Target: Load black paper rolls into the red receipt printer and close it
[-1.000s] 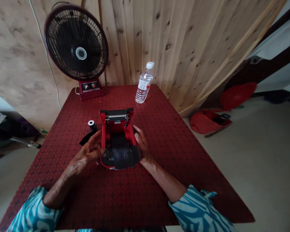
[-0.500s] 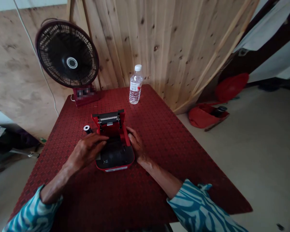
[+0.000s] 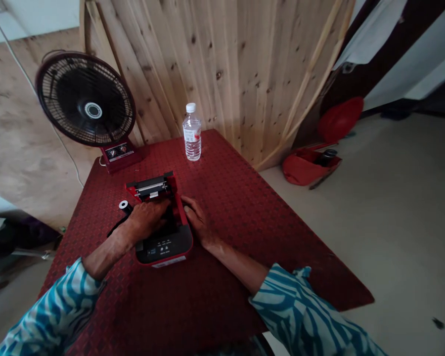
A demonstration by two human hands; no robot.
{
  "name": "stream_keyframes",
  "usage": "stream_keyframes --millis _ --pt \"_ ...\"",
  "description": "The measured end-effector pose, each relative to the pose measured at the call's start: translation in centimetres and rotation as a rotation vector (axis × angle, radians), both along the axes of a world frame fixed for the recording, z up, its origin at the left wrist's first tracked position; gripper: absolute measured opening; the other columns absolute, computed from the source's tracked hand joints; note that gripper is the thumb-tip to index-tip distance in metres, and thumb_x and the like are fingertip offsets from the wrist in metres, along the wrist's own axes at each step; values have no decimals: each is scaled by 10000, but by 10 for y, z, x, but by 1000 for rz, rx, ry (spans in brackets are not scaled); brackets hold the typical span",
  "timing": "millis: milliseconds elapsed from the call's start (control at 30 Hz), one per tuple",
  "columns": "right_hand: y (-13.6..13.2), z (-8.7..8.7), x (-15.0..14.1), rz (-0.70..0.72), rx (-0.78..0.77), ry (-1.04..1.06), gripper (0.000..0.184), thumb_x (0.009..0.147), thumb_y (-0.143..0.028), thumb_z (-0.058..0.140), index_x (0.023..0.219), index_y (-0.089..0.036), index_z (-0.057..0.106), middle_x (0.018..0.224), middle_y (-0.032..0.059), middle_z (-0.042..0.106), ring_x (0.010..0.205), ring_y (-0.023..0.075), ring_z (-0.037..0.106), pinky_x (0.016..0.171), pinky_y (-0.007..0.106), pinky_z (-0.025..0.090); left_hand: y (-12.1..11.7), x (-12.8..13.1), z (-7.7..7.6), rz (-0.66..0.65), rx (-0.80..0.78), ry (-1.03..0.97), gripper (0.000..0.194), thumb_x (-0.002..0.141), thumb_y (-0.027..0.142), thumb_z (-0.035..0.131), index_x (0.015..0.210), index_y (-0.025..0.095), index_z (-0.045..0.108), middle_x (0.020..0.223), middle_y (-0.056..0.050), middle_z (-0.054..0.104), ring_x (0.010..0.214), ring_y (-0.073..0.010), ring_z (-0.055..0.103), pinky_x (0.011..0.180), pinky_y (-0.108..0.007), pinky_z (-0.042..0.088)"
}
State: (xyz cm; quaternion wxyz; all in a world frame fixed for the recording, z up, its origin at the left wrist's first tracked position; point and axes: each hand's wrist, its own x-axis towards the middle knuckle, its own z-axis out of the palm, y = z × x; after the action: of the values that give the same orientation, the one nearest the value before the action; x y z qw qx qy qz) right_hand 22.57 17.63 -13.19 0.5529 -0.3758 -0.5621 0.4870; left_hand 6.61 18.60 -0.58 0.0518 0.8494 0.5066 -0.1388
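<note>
A red and black label printer stands on the table with its lid raised at the back. My left hand reaches down into the printer's open bay; its fingertips are partly hidden there, and whether they hold anything does not show. My right hand grips the printer's right side wall, fingers along the outside and thumb by the rim. Just left of the printer, behind my left wrist, is a small dark roll with a white end. Something thin and dark sticks out below it.
The table has a red patterned cover. At its back stand a dark red fan and a clear water bottle with a white cap. A wooden plank wall rises behind. On the floor to the right is an opened red container.
My left hand has moved deeper into the printer's bay, its fingers now lower and farther in. My right hand stays at the printer's side. The whole view has shifted slightly.
</note>
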Motion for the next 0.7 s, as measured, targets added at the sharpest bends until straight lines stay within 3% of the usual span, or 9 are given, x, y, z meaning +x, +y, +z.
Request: stream_keyframes --millis 100,233,367,500,600,700 --pt "0 0 0 -8 1 5 456 915 -562 453 1254 -286 580 1303 61 591 1273 225 516 1127 434 366 0 0 0 -17 16 -22 370 839 181 625 1209 188 601 1287 -132 633 1161 -311 618 882 -402 525" --pt "-1 2 0 5 -24 6 452 915 -559 456 1259 -290 574 1313 54 595 1281 220 514 1132 436 365 -8 -7 3 8 79 -101 324 848 213 615 1171 214 640 1216 -106 676 1074 -303 665 849 -406 537" --pt "-3 4 0 36 -75 25 451 902 -546 485 1255 -281 575 1323 53 607 1281 224 525 1128 434 375 -25 -26 10 -42 132 -336 306 808 188 648 1111 225 672 1078 -60 714 976 -235 684 833 -339 528" --pt "-3 6 -1 65 -104 32 447 892 -540 507 1242 -273 589 1308 56 627 1252 229 556 1118 438 391 -36 -47 23 -76 88 -624 288 834 262 645 1119 241 672 994 -22 715 843 -165 675 760 -275 518" --pt "-3 7 -1 62 -75 8 432 897 -532 507 1233 -277 601 1294 54 634 1247 231 558 1114 440 393 -38 -59 34 7 80 -753 320 817 337 660 1124 252 681 1004 -26 715 817 -169 665 724 -272 516" --pt "-3 7 -1 38 -71 -8 424 907 -532 493 1235 -286 603 1283 44 646 1233 224 567 1098 431 413 -41 -82 41 180 150 -831 420 774 421 677 1163 262 678 965 -25 708 789 -190 650 716 -297 519"
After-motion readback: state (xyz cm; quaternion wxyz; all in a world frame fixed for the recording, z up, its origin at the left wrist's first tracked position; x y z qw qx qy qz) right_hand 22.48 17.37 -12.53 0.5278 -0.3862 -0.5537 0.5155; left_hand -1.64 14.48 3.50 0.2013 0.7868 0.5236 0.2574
